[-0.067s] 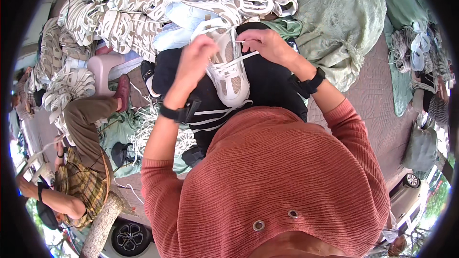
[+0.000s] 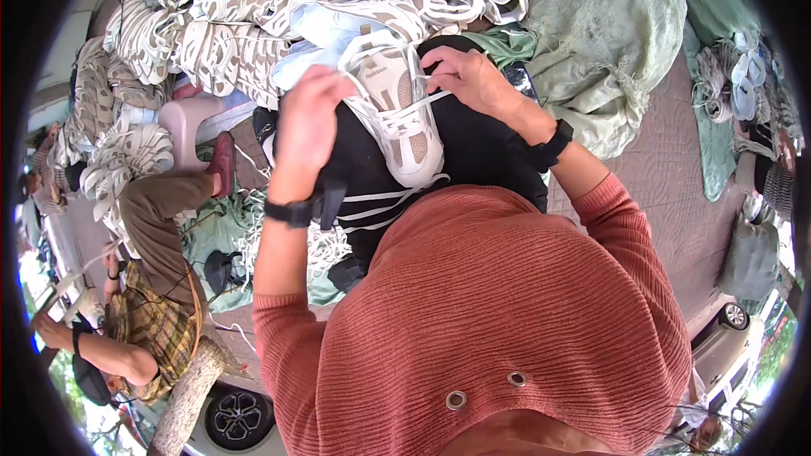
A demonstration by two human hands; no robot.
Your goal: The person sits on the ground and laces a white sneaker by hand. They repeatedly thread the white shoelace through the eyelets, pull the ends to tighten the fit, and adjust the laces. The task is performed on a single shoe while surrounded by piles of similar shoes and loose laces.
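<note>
A white and beige sneaker (image 2: 404,122) lies on my lap, on my black trousers with white stripes (image 2: 473,152), toe toward me. My left hand (image 2: 306,122) grips the shoe's left side near the tongue. My right hand (image 2: 469,78) pinches a white lace (image 2: 429,100) at the shoe's upper right eyelets. Both wrists wear black bands.
A big heap of white shoes (image 2: 220,25) fills the ground ahead and to the left. A pale green sack (image 2: 600,42) sits at the right, with more shoes (image 2: 743,76) far right. A seated person in a plaid shirt (image 2: 156,321) works at the lower left, beside a pink stool (image 2: 190,122).
</note>
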